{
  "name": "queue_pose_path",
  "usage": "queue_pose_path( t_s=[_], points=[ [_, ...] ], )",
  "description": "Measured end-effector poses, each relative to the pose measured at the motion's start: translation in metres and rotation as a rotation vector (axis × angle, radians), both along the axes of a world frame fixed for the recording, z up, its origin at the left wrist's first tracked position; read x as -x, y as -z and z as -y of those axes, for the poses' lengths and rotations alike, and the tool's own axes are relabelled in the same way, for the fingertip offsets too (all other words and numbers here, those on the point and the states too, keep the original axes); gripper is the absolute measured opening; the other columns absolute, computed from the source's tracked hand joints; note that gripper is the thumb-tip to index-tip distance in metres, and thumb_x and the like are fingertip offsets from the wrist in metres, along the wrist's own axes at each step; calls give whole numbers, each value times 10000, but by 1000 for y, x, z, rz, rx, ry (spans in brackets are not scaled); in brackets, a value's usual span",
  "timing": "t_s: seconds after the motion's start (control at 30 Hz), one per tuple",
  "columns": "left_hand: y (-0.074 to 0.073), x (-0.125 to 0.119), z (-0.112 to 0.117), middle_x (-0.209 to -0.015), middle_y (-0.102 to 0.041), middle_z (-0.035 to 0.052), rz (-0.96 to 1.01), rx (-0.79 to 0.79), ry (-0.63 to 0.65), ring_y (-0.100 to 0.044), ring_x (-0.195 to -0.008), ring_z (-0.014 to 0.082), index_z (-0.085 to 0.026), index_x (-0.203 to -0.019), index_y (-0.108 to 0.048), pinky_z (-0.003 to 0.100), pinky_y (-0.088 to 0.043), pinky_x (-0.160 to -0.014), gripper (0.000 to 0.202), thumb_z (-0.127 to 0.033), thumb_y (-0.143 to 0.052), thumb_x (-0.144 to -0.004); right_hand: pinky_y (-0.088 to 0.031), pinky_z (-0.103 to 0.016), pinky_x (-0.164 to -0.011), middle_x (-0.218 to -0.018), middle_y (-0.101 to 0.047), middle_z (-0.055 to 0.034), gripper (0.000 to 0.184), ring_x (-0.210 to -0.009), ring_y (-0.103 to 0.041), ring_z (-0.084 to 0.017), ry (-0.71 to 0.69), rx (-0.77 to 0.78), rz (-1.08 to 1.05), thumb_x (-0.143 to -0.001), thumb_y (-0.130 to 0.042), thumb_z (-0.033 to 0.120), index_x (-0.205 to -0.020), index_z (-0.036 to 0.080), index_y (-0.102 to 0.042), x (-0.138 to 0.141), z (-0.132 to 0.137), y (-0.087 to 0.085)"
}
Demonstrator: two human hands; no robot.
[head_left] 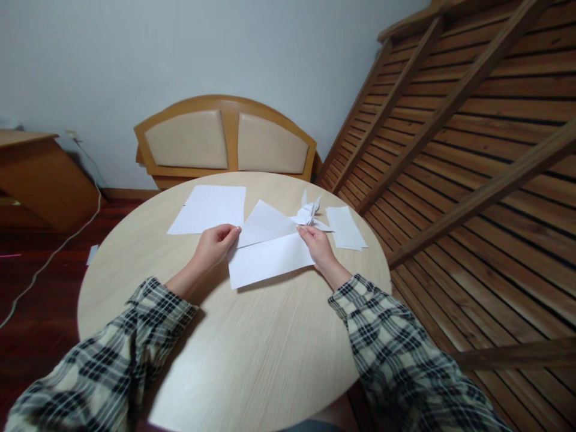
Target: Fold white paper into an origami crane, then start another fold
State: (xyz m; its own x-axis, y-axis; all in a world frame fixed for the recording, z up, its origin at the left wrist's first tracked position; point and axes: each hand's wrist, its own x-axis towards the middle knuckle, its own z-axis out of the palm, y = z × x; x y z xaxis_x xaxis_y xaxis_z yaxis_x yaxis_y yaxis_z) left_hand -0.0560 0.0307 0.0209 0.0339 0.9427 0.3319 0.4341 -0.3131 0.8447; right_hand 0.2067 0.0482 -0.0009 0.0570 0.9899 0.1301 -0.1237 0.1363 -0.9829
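Observation:
Between my two hands is a white sheet of paper, with a triangular flap folded at its far side and a flat strip nearer to me. My left hand pinches its left edge between thumb and fingers. At the right edge, my right hand grips it the same way, thumb on top. The sheet is held just above the round table, casting a shadow below. Just beyond my right hand sits a folded white paper crane, its points sticking up.
A stack of white paper lies at the table's far left. Cut paper strips lie at the right. Beyond stand a padded headboard and a slatted wooden frame. A cable runs down at the left.

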Motion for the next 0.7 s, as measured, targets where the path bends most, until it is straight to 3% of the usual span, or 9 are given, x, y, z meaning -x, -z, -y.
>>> queue_pose_path(
  t_s=[0.2,0.33,0.5,0.7],
  points=[
    [-1,2,-5,-629,-567,29,114,-1,-29,-502,-592,155,-171,-707,-618,289,-395,-562,315,-401,-490,-880,-397,-277,-575,-695,-661,-12,394,-615,-542,-157,46,1,-33,-622,-768,540,-774,181,-704,-6,-3,0],
    [-1,-2,-2,-749,-638,57,50,19,-14,-532,-674,174,-167,-834,-667,301,-412,-610,283,-407,-522,-870,-381,-276,-562,-672,-647,-11,372,-600,-527,-152,-8,-12,52,-654,-745,540,-739,181,-694,-2,0,0],
    [2,-5,2,-735,-621,50,-6,16,1,-501,-668,173,-174,-761,-644,295,-378,-579,274,-407,-538,-859,-326,-264,-517,-603,-576,8,365,-546,-460,-128,-93,-15,114,-685,-726,546,-664,190,-650,6,5,1],
    [4,-5,2,-664,-546,20,22,15,-4,-449,-614,152,-185,-699,-593,282,-337,-529,275,-407,-539,-854,-348,-267,-544,-645,-599,-3,368,-596,-480,-138,-79,-32,125,-685,-726,548,-687,186,-663,7,7,0]
  ],
)
